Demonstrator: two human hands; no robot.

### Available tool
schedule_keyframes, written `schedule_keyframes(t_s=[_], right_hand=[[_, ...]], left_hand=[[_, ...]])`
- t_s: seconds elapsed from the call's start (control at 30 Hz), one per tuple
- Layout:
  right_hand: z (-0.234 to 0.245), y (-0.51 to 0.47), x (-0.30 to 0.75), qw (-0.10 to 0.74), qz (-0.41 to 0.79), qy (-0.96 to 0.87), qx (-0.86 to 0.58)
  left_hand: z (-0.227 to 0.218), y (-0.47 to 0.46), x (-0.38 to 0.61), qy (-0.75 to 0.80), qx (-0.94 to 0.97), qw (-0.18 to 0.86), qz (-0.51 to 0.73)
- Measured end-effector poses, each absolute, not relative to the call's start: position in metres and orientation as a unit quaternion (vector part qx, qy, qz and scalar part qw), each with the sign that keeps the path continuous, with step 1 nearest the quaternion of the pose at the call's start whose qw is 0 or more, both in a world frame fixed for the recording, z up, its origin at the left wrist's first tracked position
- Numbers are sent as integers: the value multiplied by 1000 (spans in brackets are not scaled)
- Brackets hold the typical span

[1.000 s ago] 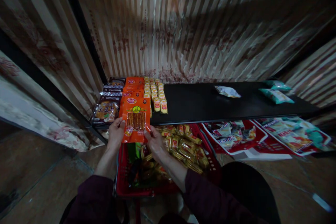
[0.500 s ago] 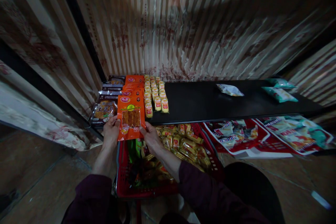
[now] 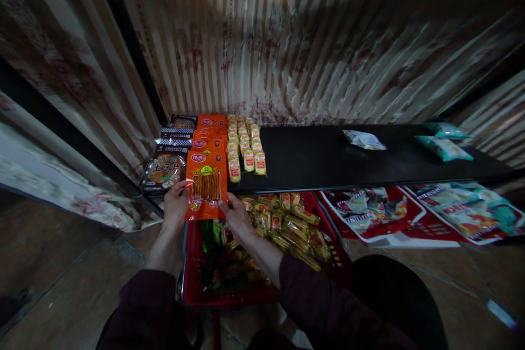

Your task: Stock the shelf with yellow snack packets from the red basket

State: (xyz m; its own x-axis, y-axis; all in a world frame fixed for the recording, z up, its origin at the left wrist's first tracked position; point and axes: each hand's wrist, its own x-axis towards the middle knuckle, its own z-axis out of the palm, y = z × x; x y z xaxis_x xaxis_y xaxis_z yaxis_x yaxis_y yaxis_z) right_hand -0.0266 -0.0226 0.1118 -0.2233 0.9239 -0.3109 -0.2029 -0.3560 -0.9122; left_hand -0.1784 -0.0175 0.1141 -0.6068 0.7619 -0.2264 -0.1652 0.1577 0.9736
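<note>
An orange snack packet [image 3: 206, 186] with a clear window showing brown strips lies at the shelf's front edge, its lower part overhanging. My left hand [image 3: 176, 202] pinches its lower left edge, and my right hand [image 3: 235, 213] grips the lower right edge with the thumb on top. Behind it runs a row of matching orange packets [image 3: 211, 121]. To the left sit dark potato-chip packs [image 3: 164, 167]. On the right stand rows of small yellow wrapped snacks [image 3: 248, 159].
The black shelf [image 3: 303, 158] also bears a white packet [image 3: 364, 140] and teal packets [image 3: 445, 147]. Below stands a red basket [image 3: 192, 279] of gold-wrapped snacks [image 3: 295, 232]. Printed bags [image 3: 369, 210] lie lower right. A black post [image 3: 127, 38] rises at left, and a pleated curtain [image 3: 266, 38] hangs behind.
The view has shifted slightly. Both hands keep their hold on the orange packet, whose upper end seems a little lower against the row behind.
</note>
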Motion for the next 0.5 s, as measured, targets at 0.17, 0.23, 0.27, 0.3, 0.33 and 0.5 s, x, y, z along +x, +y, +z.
schedule_keyframes(t_s=[0.17, 0.23, 0.27, 0.3, 0.33, 0.5], right_hand=[[109, -22, -27, 411, 680, -391, -464], [109, -20, -28, 410, 679, -388, -469], [108, -19, -28, 410, 679, -386, -471], [108, -19, -28, 410, 679, -385, -472], [107, -18, -28, 410, 678, -384, -474], [106, -15, -28, 403, 677, -392, -474]], left_hand=[[108, -15, -180, 672, 237, 372, 595], [105, -13, -181, 675, 249, 367, 590], [103, -13, -181, 676, 255, 365, 588], [101, -12, -182, 677, 261, 361, 586], [100, -11, -182, 679, 266, 355, 584], [94, -6, -184, 722, 305, 293, 548]])
